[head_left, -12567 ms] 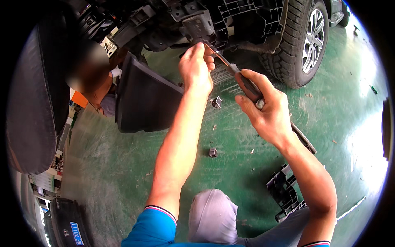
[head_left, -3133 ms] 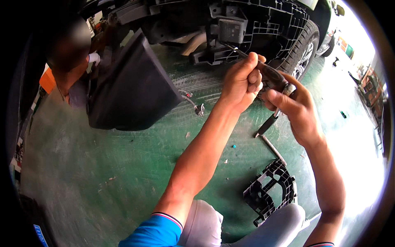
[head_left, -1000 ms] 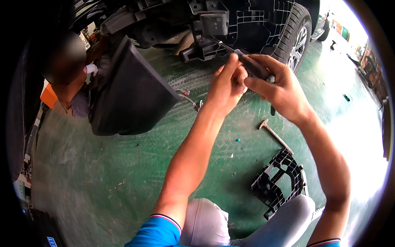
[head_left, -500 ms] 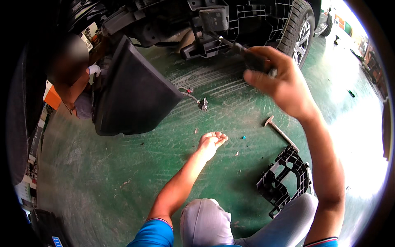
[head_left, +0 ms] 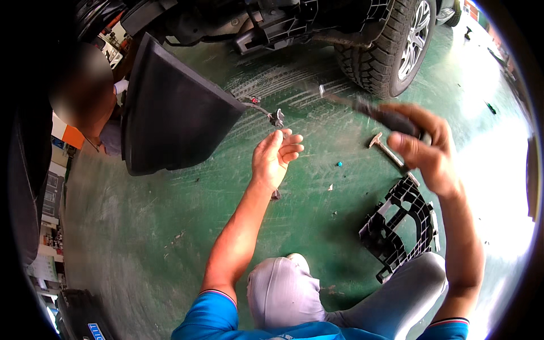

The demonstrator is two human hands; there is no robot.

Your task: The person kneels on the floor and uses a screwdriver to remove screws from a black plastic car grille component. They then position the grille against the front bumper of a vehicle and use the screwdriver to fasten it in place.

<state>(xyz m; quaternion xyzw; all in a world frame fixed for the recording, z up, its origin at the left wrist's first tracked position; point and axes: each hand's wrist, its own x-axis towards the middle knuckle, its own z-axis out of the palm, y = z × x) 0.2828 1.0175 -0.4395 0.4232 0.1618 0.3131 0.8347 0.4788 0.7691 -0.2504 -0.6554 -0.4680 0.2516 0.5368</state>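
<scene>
My right hand [head_left: 425, 144] is closed round the dark handle of a screwdriver [head_left: 391, 119]. Its thin shaft is smeared by motion and points left to a bright tip. My left hand [head_left: 275, 158] is raised palm up with loosely bent fingers, and nothing shows in it. Just beyond its fingertips hangs a wire connector [head_left: 276, 118] on a cable from the black bumper panel [head_left: 175, 113]; whether they touch I cannot tell. The car's black underbody bracket [head_left: 272, 34] is above, apart from the screwdriver.
A wheel [head_left: 391, 51] stands at the upper right. On the green floor lie a hammer [head_left: 391, 153], a black lattice bracket [head_left: 402, 226] and a small blue piece [head_left: 339, 164]. A person [head_left: 85, 96] crouches behind the panel at the left. A black case [head_left: 85, 314] is at lower left.
My right hand has drawn the screwdriver away from the car's bracket, to the right and nearer me. My left hand has moved up to the hanging connector, its fingers more bent. The view has shifted.
</scene>
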